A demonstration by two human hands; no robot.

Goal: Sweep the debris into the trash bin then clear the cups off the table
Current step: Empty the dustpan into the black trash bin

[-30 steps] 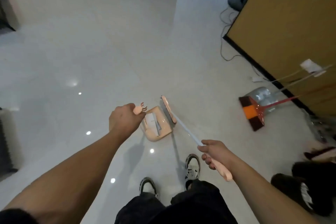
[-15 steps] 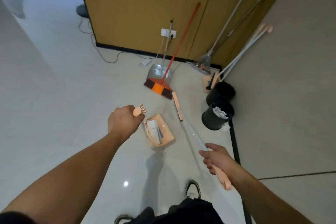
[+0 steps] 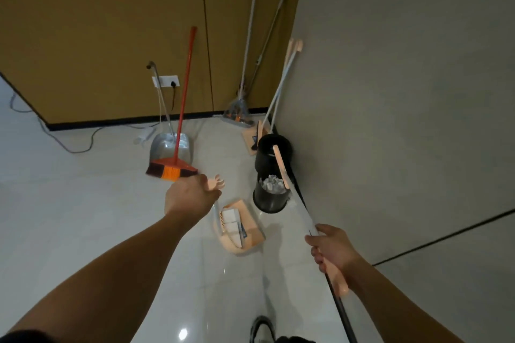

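Peach plastic long-handled dustpan (image 3: 242, 227) hangs low over the glossy white tile floor (image 3: 69, 203), carrying white paper debris (image 3: 232, 224); it sits just left of the near black round trash bin (image 3: 269, 192), which holds crumpled white waste. Left hand (image 3: 189, 196) has its fingers closed around the dustpan's handle top. Right hand (image 3: 333, 249) has its fingers wrapped on the peach grip of a white-shafted broom (image 3: 281, 168), whose head is over the bin. A second black bin (image 3: 271, 149) stands behind. A red-handled broom (image 3: 181, 108) and metal dustpan (image 3: 170, 147) lean against the brown wall (image 3: 97, 22).
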